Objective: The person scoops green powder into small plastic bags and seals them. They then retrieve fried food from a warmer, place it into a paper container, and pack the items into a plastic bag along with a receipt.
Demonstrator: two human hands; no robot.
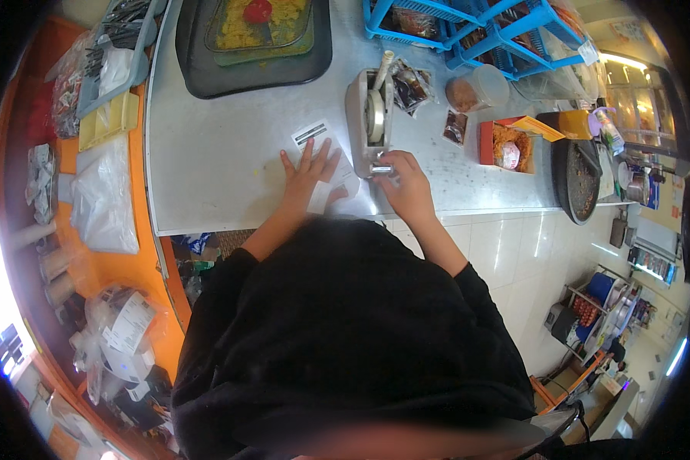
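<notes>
On the metal table, my left hand (309,175) lies spread, palm down, over a printed paper slip (345,170). Its fingers are apart and rest on the slip. My right hand (405,184) is at the near end of a grey tape dispenser (353,123), with thumb and index finger at its cutting end. Whether tape is pinched between them cannot be told. A roll of tape (375,117) sits inside the dispenser. Just right of the dispenser lie clear sachets of dark sauce (411,86).
A black tray (198,80) stands at the back left and blue plastic baskets (466,30) at the back right. Further right are a plastic tub (487,87), a red box of fried food (486,144) and a dark round pan (563,190). Plastic bags (104,195) lie on an orange surface at left.
</notes>
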